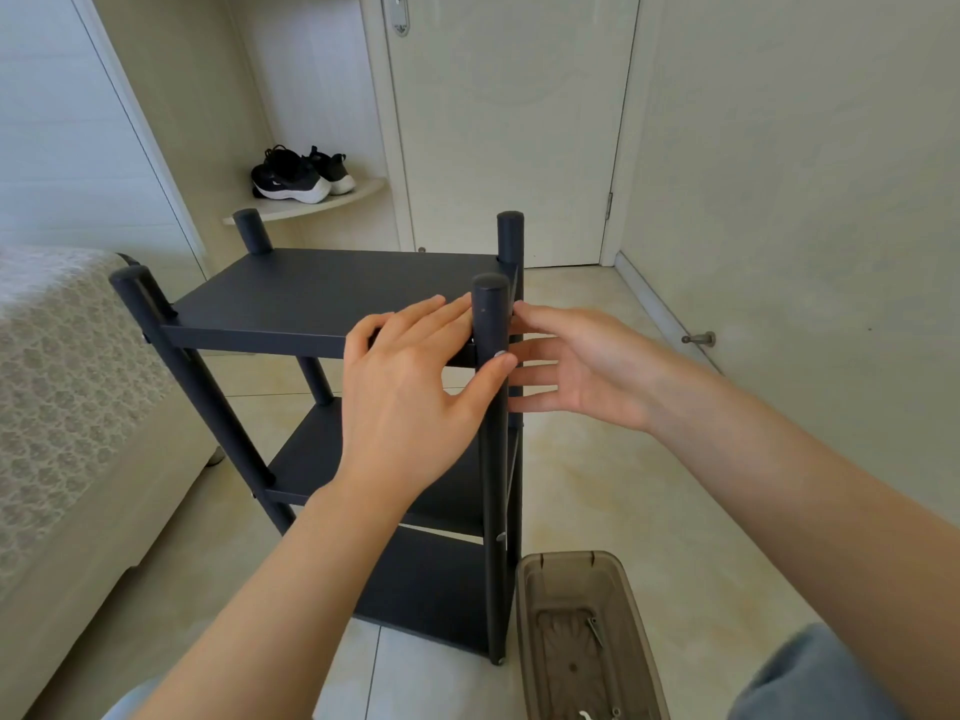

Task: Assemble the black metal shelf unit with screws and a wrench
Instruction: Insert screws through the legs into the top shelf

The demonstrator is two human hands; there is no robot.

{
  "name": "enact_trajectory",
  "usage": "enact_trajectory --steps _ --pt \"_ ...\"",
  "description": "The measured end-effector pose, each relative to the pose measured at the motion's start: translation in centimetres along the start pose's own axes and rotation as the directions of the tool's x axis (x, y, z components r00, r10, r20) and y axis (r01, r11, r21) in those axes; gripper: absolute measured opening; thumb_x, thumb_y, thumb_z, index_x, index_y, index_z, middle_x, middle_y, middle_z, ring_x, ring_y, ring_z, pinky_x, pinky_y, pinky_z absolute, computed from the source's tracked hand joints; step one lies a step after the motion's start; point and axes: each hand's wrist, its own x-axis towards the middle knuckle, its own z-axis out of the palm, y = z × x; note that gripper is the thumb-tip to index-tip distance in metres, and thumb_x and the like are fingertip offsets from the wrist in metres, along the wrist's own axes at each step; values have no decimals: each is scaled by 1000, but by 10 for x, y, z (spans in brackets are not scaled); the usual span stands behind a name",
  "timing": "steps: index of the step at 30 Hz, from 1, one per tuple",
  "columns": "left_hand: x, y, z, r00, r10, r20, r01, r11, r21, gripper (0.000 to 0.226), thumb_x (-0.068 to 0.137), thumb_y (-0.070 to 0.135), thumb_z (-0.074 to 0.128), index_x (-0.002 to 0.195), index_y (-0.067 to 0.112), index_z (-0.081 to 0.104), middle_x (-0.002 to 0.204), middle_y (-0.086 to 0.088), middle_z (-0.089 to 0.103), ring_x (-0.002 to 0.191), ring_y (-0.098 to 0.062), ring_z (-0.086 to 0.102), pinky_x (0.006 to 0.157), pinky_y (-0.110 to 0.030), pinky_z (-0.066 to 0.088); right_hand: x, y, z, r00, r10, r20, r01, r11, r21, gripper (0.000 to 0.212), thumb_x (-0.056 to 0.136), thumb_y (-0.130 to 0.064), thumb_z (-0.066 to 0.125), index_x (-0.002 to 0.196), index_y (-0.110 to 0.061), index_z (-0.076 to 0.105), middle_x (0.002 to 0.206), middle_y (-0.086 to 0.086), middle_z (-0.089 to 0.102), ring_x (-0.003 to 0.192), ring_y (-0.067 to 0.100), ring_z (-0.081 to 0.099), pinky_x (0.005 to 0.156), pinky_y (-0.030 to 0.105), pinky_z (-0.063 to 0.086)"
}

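The black metal shelf unit (322,298) stands upright on the tiled floor with three shelves fitted between four round posts. My left hand (410,387) lies with straight fingers against the top shelf's front right corner, its thumb pressing a silver screw head (500,354) on the near right post (491,324). My right hand (571,366) is on the other side of that post, palm open, fingertips touching it. Another screw head (501,536) shows lower on the same post.
A brown plastic tray (540,579) with a few loose screws and a small tool sits on the floor right of the shelf's base. A bed (67,366) borders the left. Black shoes (298,174) sit on a corner ledge; a closed door (509,122) is behind.
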Motion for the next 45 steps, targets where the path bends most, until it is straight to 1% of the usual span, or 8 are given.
enact_trajectory --steps 4,11,18,25,29,32,35,45 --pt "-1 -1 1 1000 10 -25 -10 1000 5 51 96 56 48 126 22 69 131 5 67 130 -16 55 108 -34 26 -2 8 -14 1000 -2 5 3 1000 -18 31 100 -24 55 120 -2 63 108 16 73 100 31 71 88 52 57" --pt "0 0 2 999 -3 -46 2 999 -36 51 94 58 47 122 23 72 130 7 68 131 -15 53 106 -30 22 2 62 -52 982 181 -44 -186 968 -167 25 95 -22 63 116 -7 64 102 11 75 96 26 73 78 39 61" --pt "-2 -1 9 992 30 -123 -35 999 -41 46 95 53 52 118 18 73 123 4 71 126 -17 56 105 -35 26 7 164 -89 872 449 -196 -476 683 -553 21 98 -22 58 110 -6 66 98 7 75 86 20 74 71 30 60" --pt "-4 -5 20 971 73 -227 -80 997 -22 45 97 52 53 108 15 75 115 3 72 116 -20 59 102 -39 30 29 240 -103 826 492 -276 -544 563 -623 25 97 -14 57 104 6 69 100 18 73 78 22 70 69 31 59" --pt "-5 -7 24 960 96 -265 -101 995 -4 43 98 51 53 103 14 75 113 3 72 111 -21 60 99 -43 33 39 291 -103 826 493 -275 -504 423 -753 15 90 -2 54 89 5 68 77 14 65 72 28 69 71 37 58" --pt "-6 -8 26 951 111 -290 -113 994 10 43 97 49 54 100 11 74 110 2 72 108 -23 61 98 -46 34 41 332 -97 803 543 -243 -425 237 -874 26 91 -4 56 115 3 61 108 18 66 97 31 67 71 31 55" --pt "-7 -7 28 938 124 -325 -132 991 -2 42 97 47 55 94 9 73 104 2 72 103 -24 61 96 -44 34 40 371 -93 803 573 -164 -260 89 -961 33 99 -9 49 131 -2 53 135 17 55 123 32 55 102 36 45" --pt "-7 -4 30 925 135 -355 -140 990 12 39 97 44 56 94 8 73 100 2 69 99 -26 59 95 -38 30 28 412 -101 792 604 -93 63 -232 -971 34 103 -12 41 131 -4 57 135 16 57 125 34 52 101 46 45"
